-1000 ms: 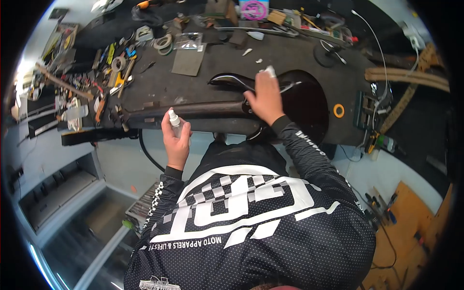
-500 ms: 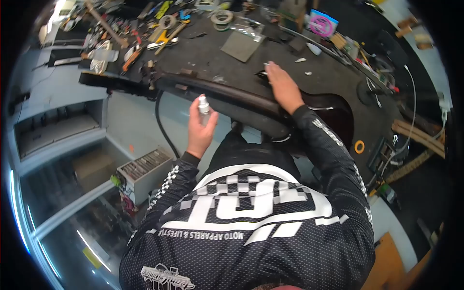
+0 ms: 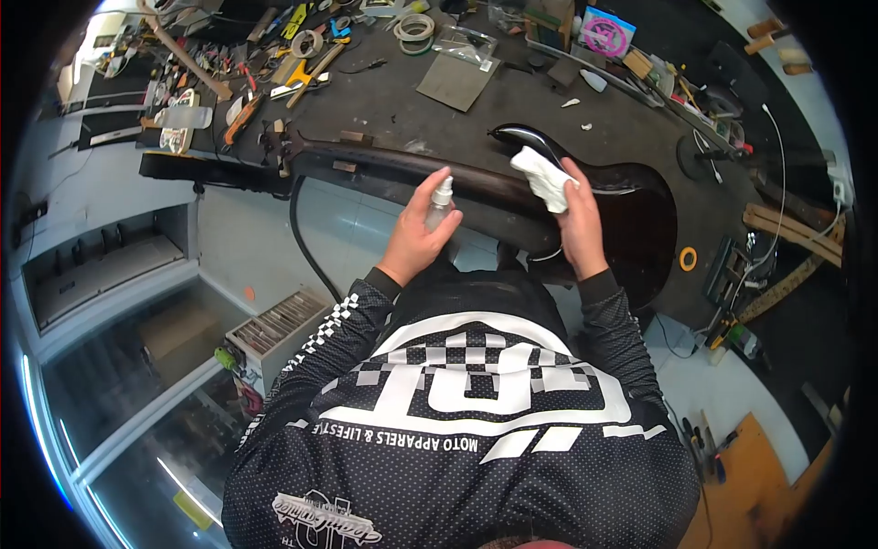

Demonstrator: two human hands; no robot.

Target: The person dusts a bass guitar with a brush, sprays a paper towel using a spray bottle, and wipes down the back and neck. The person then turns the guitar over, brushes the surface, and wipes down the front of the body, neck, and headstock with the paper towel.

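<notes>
1. The box (image 3: 273, 362) below the tabletop (image 3: 384, 101) is packed with flat pieces, too small to identify.

2. The guitar (image 3: 640, 218) lies across the tabletop, its neck (image 3: 393, 160) reaching left and its glossy body at right. Expect it to be stiff and fairly heavy, slick on the body and easily scratched. Your safest hold would be the neck, with a palm under the body.

3. Your left hand (image 3: 416, 236) is by the near edge, fingers wrapped round the bottle (image 3: 438, 218), one near its nozzle. It should be light and squeezable; grip it round the middle. It looks clear, but you can't tell how full it is.

4. Farther back lies a clear bag (image 3: 465, 42); its contents don't read.

5. Your cloth (image 3: 543, 177) is bunched and white, likely soft and featherlight, best held by its folds.

6. Your right hand (image 3: 583, 229) pinches that cloth between thumb and fingers, in front of the body; whether it touches the guitar, you can't tell.
</notes>
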